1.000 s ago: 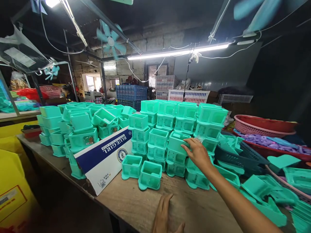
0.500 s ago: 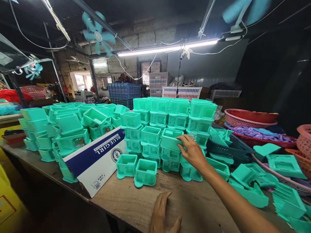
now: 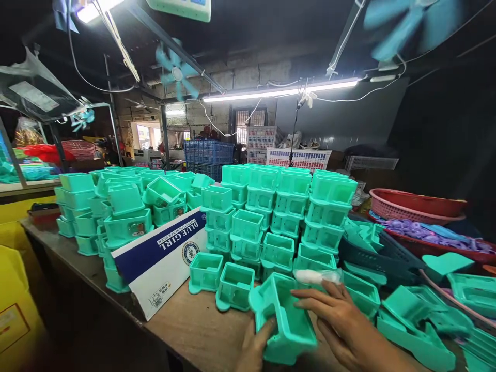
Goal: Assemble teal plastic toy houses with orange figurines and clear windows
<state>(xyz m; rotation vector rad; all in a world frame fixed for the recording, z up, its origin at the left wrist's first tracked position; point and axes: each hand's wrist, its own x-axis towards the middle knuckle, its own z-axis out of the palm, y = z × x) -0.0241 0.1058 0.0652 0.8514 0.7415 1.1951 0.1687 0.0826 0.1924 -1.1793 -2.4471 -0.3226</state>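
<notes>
While the left hand (image 3: 253, 345) pinches a green plastic box (image 3: 285, 320) near the worktop's (image 3: 194, 325) front edge, the right hand's (image 3: 337, 310) fingers spread.

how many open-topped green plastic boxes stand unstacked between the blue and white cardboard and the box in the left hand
2: the left box beside the cardboard, the right box next to it, nearer the left hand. Others may be hidden behind.

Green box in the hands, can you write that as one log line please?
left hand: holding green box | right hand: at its rim | box: tilted | nearby: cardboard panel standing on table
</notes>
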